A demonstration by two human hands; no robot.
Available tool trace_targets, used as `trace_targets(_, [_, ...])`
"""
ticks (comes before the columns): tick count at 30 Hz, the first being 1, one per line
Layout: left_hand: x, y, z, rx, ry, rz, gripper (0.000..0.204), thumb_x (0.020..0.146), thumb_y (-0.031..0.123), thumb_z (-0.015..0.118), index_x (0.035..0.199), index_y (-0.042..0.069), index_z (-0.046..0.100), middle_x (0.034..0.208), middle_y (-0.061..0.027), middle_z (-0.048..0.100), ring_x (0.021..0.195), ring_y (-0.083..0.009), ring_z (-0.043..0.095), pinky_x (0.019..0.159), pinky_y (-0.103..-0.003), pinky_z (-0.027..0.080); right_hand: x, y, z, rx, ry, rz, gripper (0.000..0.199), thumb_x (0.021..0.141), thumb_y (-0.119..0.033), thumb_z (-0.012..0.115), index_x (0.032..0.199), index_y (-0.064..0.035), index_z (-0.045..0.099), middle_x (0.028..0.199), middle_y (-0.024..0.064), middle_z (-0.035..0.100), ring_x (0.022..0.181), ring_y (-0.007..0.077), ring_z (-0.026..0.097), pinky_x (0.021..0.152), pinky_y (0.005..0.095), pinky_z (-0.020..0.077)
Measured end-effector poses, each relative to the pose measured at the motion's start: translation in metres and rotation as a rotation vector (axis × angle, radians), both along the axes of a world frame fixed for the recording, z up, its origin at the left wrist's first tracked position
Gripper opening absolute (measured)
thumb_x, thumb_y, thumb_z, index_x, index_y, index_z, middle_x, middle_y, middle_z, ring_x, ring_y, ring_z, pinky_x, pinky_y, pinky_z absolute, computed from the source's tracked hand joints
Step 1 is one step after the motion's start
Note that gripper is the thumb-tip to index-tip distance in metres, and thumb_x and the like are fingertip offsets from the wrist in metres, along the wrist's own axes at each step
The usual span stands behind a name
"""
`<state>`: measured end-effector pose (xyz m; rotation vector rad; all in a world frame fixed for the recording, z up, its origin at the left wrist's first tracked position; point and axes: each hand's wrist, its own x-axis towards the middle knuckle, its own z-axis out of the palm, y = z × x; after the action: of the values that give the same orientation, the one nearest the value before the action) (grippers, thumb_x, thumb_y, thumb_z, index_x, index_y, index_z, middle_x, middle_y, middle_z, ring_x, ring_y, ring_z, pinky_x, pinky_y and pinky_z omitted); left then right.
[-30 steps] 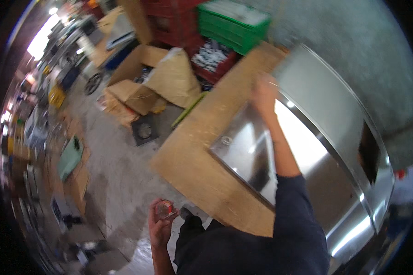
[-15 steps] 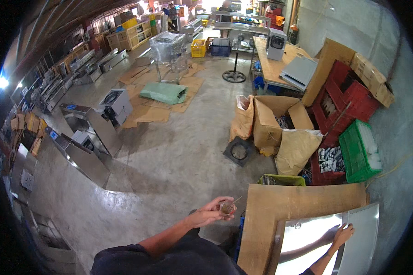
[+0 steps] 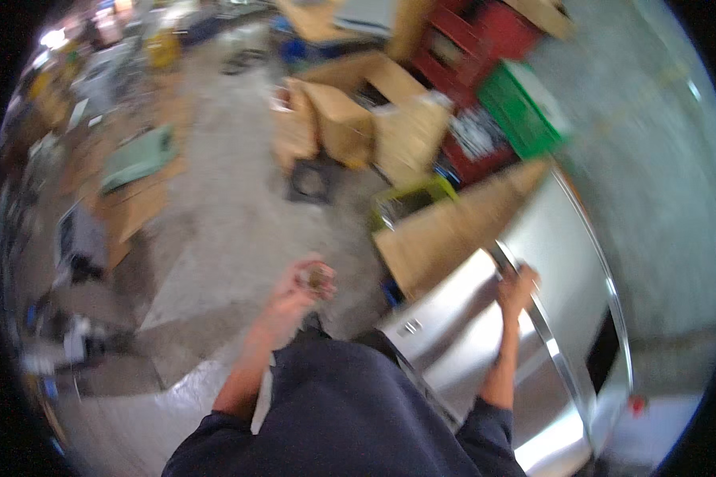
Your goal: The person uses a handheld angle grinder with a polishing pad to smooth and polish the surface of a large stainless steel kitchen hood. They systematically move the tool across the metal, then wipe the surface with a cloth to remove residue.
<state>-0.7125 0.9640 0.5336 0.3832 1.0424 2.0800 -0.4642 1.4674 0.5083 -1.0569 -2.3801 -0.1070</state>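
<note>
Out over the floor, my left hand (image 3: 313, 278) closes around a small clear cup (image 3: 317, 278) with something brownish in it; motion blur hides the detail. On the right, my right hand (image 3: 518, 290) bends its fingers over the long edge of a shiny metal panel (image 3: 445, 318), beside a raised metal strip (image 3: 545, 334). A greyish metal sheet (image 3: 569, 262) with a bright rim lies beyond that strip. Brown cardboard (image 3: 461, 230) stretches under the far end of the panel.
Past the cardboard stand a yellow-green crate (image 3: 414, 199), a pale sack (image 3: 410, 139), an open carton (image 3: 338, 119) and a green crate (image 3: 521, 107). A dark square piece (image 3: 309, 181) lies on the floor. The grey wall (image 3: 644, 159) rises at the right.
The view has swung to the right and down, bringing more of the metal panel into sight. My left hand still has the cup; my right hand stays at the panel's edge.
</note>
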Motion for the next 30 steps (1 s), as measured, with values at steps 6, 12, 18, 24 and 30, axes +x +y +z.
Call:
trace_targets(6, [-0.016, 0.021, -0.005, 0.014, -0.108, -0.023, 0.075, 0.094, 0.01, 0.067, 0.163, 0.002, 0.039, 0.148, -0.021, 0.061, 0.124, -0.0324, 0.069, 0.108, -0.046, 0.054, -0.02, -0.021, 0.086, -0.254, 0.05, 0.195, 0.026, 0.103, -0.006, 0.062, 0.128, 0.0031, 0.065, 0.133, 0.0269, 0.065, 0.126, 0.0465, 0.062, 0.108, 0.052, 0.0501])
trace_targets(12, [0.003, 0.026, -0.025, 0.02, -0.201, 0.017, 0.076, 0.09, 0.001, 0.056, 0.164, 0.001, 0.038, 0.147, -0.0211, 0.061, 0.124, -0.0315, 0.069, 0.107, -0.044, 0.055, -0.056, 0.006, 0.158, -0.514, 0.078, -0.075, 0.027, 0.105, -0.003, 0.056, 0.131, -0.0009, 0.067, 0.125, 0.027, 0.073, 0.121, 0.0427, 0.07, 0.103, 0.0497, 0.0555])
trace_targets(18, [0.01, 0.025, -0.037, -0.01, -0.231, 0.101, 0.077, 0.088, -0.001, 0.054, 0.164, 0.001, 0.039, 0.148, -0.0217, 0.061, 0.124, -0.0313, 0.069, 0.109, -0.045, 0.055, -0.139, 0.069, 0.126, 0.002, -0.392, 0.562, 0.029, 0.105, -0.019, 0.06, 0.126, -0.0035, 0.072, 0.106, 0.0239, 0.079, 0.098, 0.0441, 0.076, 0.088, 0.0551, 0.06])
trace_targets(24, [0.01, 0.022, -0.035, -0.041, -0.203, 0.207, 0.078, 0.087, 0.002, 0.054, 0.164, 0.0, 0.039, 0.149, -0.0229, 0.061, 0.124, -0.0314, 0.07, 0.108, -0.044, 0.055, -0.193, 0.066, 0.091, -0.232, -1.406, 0.355, 0.044, 0.104, -0.042, 0.057, 0.12, -0.0091, 0.081, 0.122, 0.0208, 0.078, 0.121, 0.0441, 0.07, 0.102, 0.0519, 0.0553])
trace_targets(30, [0.008, 0.014, -0.039, -0.013, -0.19, 0.269, 0.08, 0.087, 0.004, 0.057, 0.165, 0.0, 0.038, 0.149, -0.0231, 0.061, 0.123, -0.0314, 0.07, 0.109, -0.044, 0.055, -0.179, -0.11, 0.04, -0.807, -1.319, 0.973, 0.045, 0.102, -0.044, 0.057, 0.104, -0.0052, 0.08, 0.111, 0.0244, 0.078, 0.11, 0.0452, 0.073, 0.096, 0.0554, 0.0551])
